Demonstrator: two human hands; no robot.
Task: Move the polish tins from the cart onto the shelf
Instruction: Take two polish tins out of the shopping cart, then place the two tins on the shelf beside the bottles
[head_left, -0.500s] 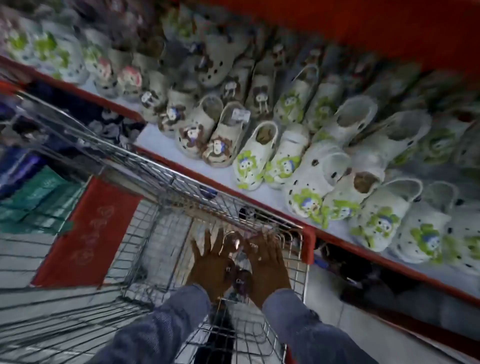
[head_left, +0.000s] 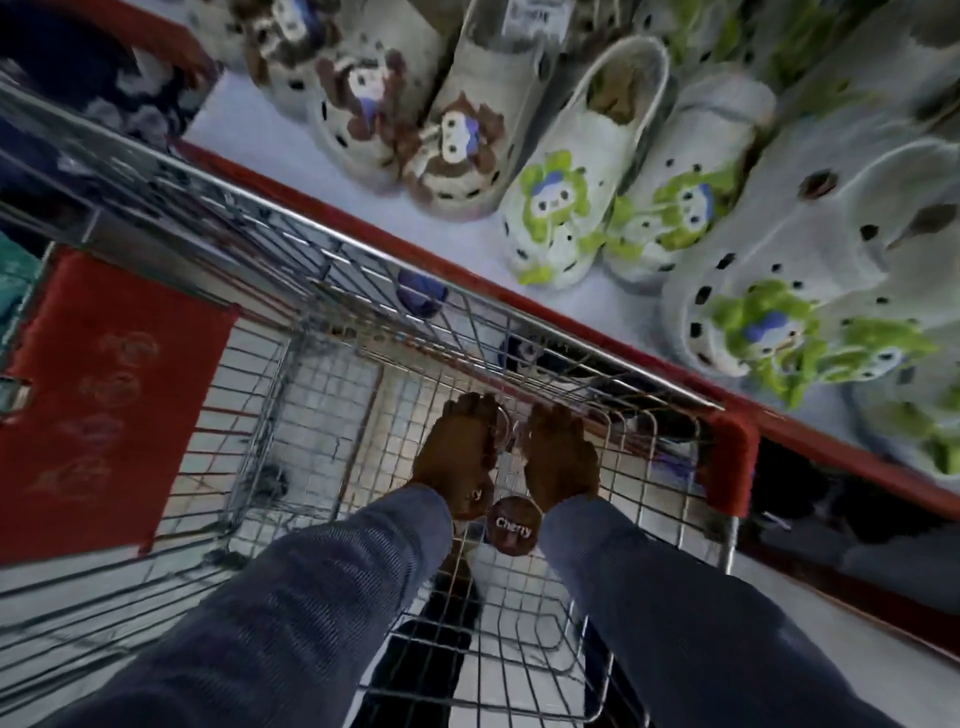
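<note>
Both my hands reach down into the wire cart, fingers pointing away from me. My left hand lies with its fingers together over a brown polish tin whose lid edge shows at the wrist. My right hand is beside it, fingers together and curled down; what it holds is hidden. A round brown tin marked "Cherry" lies face up between my wrists. A shiny rim shows between the fingertips. The white shelf with a red front edge runs just beyond the cart.
Rows of white clogs with brown and green figures fill the shelf, leaving a bare strip along its front. A red panel hangs at the cart's left. The cart's red corner guard touches the shelf edge. A lower shelf is dark.
My head has dropped closer to the cart. My fingers, spread before, are now drawn together, and the "Cherry" tin shows clearly between my wrists.
</note>
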